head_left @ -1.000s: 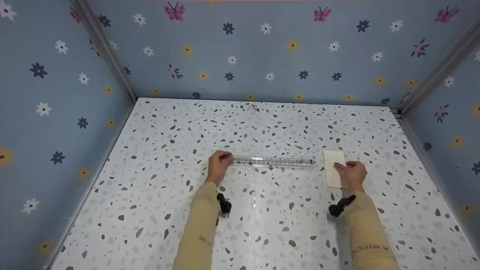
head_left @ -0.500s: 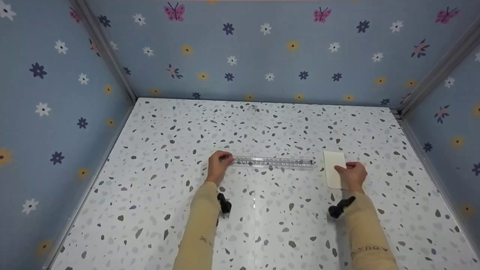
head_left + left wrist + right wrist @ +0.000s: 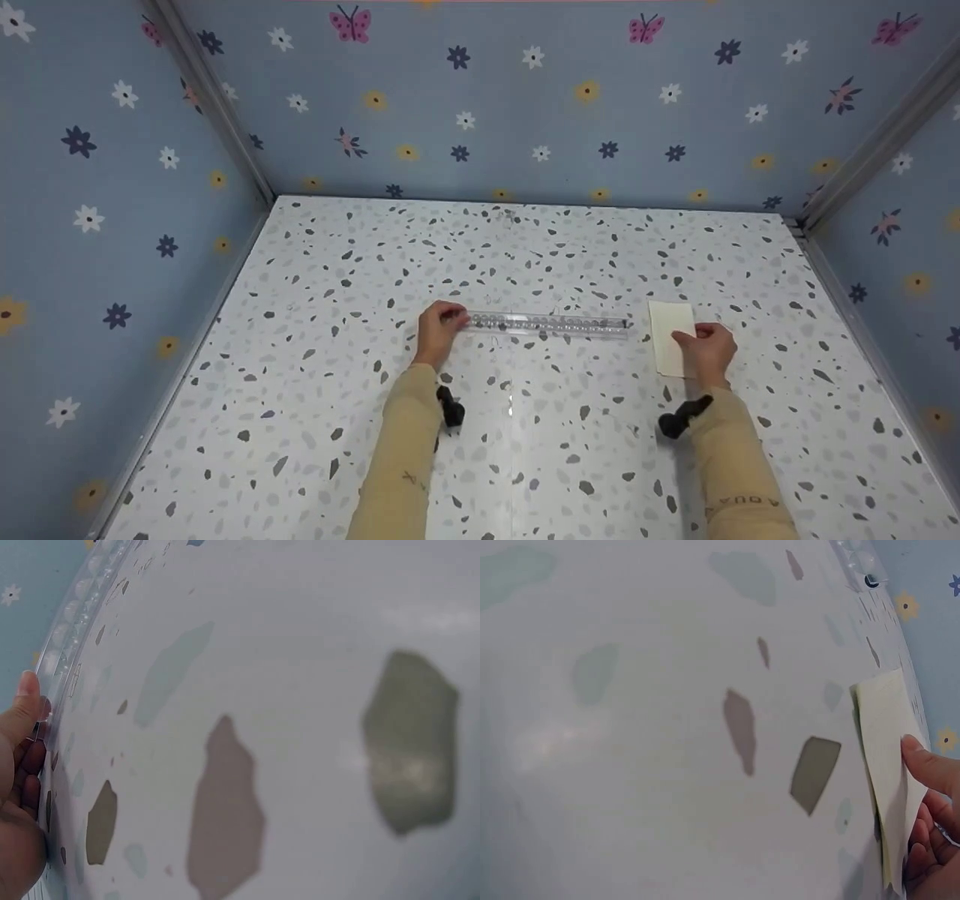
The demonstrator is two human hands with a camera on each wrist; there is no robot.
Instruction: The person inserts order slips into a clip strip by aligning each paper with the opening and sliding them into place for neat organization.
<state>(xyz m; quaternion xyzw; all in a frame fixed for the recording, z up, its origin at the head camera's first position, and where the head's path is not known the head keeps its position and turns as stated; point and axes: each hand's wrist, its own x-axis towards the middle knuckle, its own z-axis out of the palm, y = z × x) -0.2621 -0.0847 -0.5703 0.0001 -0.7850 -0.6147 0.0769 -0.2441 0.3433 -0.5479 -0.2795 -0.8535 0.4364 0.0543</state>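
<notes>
A long clear plastic strip with a row of round bubble-like bumps lies crosswise in the middle of the speckled table. My left hand pinches its left end; in the left wrist view the thumb lies over the strip and the other fingers curl below. To the right, my right hand holds a cream rectangular paper by its right edge. In the right wrist view, the thumb presses on the face of the paper and the curled fingers are partly hidden behind it.
The white table has grey speckles and a seam down its middle. Blue flowered panels stand at the back and both sides. A black wrist mount sits on the left sleeve, another black mount on the right.
The paper's lower edge has shifted slightly under the right thumb, which sits a little lower and further right on it. The left hand and the clear strip stay in place.
</notes>
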